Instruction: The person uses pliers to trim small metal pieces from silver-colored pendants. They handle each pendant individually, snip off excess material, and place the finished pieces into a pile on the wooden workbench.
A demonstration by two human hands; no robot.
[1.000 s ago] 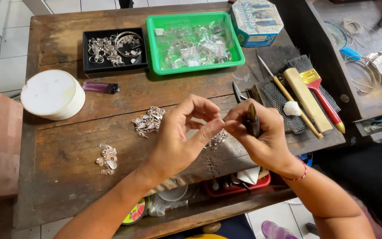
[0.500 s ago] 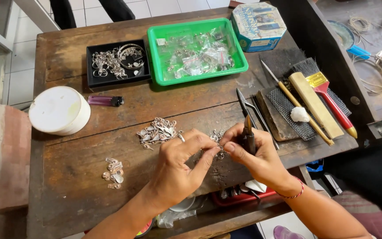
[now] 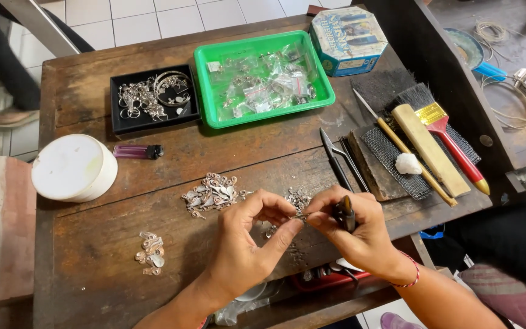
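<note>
Hands point(image 3: 245, 244) point(image 3: 354, 234) pinch silver piece point(image 3: 299, 215) near table edge point(image 3: 360, 298)

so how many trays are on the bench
2: a green tray of small bagged parts at top centre, and a black tray of silver jewellery to its left.

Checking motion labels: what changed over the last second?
Both hands came down from mid-air to just above the table. Left hand still pinches a small silver piece; right hand still grips the dark tool. Silver piles, trays and brushes stayed put.
</note>
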